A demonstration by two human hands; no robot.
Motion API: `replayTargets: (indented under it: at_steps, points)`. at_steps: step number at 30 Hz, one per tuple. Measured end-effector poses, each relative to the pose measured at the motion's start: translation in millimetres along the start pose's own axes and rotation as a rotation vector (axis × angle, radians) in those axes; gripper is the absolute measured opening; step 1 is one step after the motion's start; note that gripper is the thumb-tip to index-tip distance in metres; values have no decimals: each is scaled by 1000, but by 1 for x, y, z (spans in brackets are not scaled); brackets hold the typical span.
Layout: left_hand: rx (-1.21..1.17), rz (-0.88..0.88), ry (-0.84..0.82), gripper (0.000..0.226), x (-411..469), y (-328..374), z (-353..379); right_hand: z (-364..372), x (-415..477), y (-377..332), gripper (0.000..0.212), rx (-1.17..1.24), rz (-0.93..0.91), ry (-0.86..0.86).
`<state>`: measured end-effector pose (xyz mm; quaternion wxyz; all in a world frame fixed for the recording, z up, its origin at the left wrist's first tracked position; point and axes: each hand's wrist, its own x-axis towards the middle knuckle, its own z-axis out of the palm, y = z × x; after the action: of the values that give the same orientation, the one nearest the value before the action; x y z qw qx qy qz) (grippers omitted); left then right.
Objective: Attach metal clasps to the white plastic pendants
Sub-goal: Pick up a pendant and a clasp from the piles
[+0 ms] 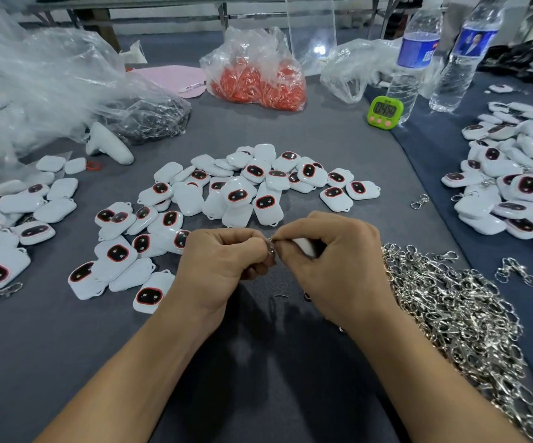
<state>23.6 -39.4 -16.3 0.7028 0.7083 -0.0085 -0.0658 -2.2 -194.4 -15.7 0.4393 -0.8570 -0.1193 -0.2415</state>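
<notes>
Looking down, I saw the left hand point(223, 260) pinching a metal clasp point(271, 247) and the right hand point(332, 254) gripping a white pendant point(305, 245), hands close together.

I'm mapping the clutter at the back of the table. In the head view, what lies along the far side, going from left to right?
Crumpled clear plastic → pink sheet → bag of red pieces → green timer → water bottle → second water bottle.

The digits 04:50 are displayed on the green timer point(384, 112). The print on the water bottles' blue labels point(417, 52) is too blurred to be read.
</notes>
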Motion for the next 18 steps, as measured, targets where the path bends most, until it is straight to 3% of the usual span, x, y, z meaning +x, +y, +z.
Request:
replayTargets:
  at_steps: [6, 9, 13, 15, 18]
  points:
    - [-49, -60, -75, 16, 1, 1, -1, -1, 1, 0, 12, 37, 6, -7]
    - [34, 24, 5, 10, 0, 4, -5, 1, 1, 3, 12, 95, 142, -4]
    - [835, 497, 169, 5, -1, 0, -25, -1, 8, 11, 17, 416, 487, -27]
    - [1118, 569, 152, 7, -2, -2, -28, -3, 10, 13, 31, 545, 517, -128]
    - [1293, 580, 114, 12, 1, -6, -18, 0, 8, 15, 43, 343, 466, -241]
